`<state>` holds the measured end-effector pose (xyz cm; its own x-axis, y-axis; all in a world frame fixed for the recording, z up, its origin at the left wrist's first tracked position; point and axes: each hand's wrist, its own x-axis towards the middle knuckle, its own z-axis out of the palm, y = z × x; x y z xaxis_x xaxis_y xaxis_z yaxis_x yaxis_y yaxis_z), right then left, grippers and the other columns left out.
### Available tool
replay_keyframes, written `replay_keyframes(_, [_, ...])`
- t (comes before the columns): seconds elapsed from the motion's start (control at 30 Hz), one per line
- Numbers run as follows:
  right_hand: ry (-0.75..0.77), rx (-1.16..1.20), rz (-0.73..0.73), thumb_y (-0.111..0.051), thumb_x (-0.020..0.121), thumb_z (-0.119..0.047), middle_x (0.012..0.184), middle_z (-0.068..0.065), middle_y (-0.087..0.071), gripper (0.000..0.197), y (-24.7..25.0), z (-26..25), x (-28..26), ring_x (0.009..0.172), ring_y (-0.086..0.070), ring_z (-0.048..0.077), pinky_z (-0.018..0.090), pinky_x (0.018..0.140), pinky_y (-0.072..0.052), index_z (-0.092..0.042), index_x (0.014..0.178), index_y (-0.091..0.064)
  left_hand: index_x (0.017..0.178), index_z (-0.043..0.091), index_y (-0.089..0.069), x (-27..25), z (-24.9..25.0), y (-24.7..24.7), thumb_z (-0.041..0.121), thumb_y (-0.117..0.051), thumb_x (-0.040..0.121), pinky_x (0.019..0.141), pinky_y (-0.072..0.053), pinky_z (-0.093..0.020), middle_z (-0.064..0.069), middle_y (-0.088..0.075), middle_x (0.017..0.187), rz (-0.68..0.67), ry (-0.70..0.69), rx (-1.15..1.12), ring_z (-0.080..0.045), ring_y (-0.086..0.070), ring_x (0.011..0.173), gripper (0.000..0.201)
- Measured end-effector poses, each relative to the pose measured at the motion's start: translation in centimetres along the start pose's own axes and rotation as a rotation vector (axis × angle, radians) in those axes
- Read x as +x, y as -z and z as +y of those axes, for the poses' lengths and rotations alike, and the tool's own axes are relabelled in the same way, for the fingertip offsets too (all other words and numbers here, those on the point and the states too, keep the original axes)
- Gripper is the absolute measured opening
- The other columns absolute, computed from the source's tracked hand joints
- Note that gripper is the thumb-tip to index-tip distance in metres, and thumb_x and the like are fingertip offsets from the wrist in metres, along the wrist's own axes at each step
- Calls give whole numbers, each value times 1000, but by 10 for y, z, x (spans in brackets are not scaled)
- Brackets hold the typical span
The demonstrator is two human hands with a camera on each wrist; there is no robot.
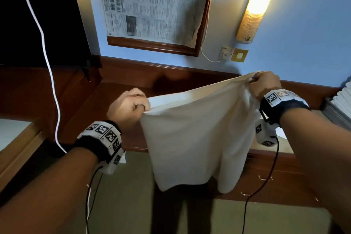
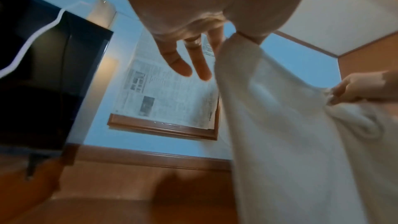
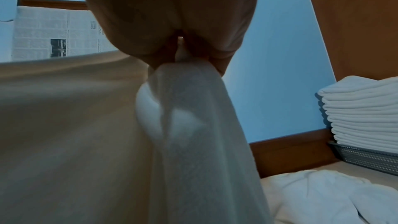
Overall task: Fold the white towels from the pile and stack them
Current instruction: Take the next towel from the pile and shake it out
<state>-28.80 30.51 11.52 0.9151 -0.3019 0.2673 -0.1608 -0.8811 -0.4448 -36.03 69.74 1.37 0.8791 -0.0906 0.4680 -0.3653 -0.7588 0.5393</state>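
each hand's grip, left hand (image 1: 129,105) and right hand (image 1: 265,83), pinches the white towel (image 1: 193,138); newsprint (image 1: 152,4) unreadable.

We see a matt white cloth towel (image 1: 191,138) at centre, glossy dark wood desk (image 1: 114,100) behind, printed paper newspaper (image 1: 152,4) above, grey perforated metal basket (image 3: 370,159) lower right.

Walls: pale blue wall (image 1: 303,30), with dark wood skirting (image 1: 144,66) running along its foot.
Frame: wooden frame (image 1: 152,45) on the wall, holding a sheet of newspaper (image 1: 152,4) (print too small to read).
Light: a long wall lamp (image 1: 256,4), lit and glowing warm yellow, right of the frame.
Switches: a socket plate (image 1: 227,54) and a brass switch plate (image 1: 239,55) below the lamp.
Furniture: reddish-brown wooden counter (image 1: 117,91) against the wall; a black screen (image 1: 38,15) at the left.
Floor: olive-green carpet (image 1: 133,205).
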Motion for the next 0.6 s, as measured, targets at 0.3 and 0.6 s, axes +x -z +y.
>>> replay_keyframes(0.3, [0,-8,-154,-54,89,-6,118,18,-67,36,-31,14,-16,109,-62,38,38,97,-50,-17,119,-70,90,25,-51,4,-29,4,33,-71,88,72,-50,-38,4,-59,74,179,300,-16,-27,-59,76,21])
replay_keyframes(0.6, [-57,54,-204,-54,89,2,103,21,-66,23,-107,96,-64,97,-61,41,44,86,-53,-4,105,-69,111,7,-73,-6,-85,-6,27,-61,95,92,-52,-41,-19,-70,104,236,722,-10,-33,-66,101,28])
